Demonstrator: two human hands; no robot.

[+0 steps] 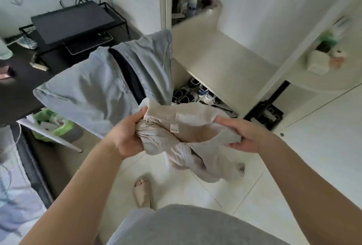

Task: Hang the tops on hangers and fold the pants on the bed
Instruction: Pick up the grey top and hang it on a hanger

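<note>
Both hands (184,137) grip beige garment (188,146) (bunched).

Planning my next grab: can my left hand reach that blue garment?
Probably: the blue garment hangs just past the left hand, nothing between, but that hand is gripping the beige garment.

Brightness: soft, even daylight; glossy white tiled floor (313,166) bright, black tabletop (19,92) dim.
Glare: pale sheen on the floor tiles and the shiny beige garment (195,115).
Shadows: faint, diffuse; deepest beneath the cream wooden shelf (215,58).
Blur: small cream container (317,64) at the right edge smeared; whole picture slightly soft.
Distortion: wide-angle; straight edges bow near the borders.
</note>
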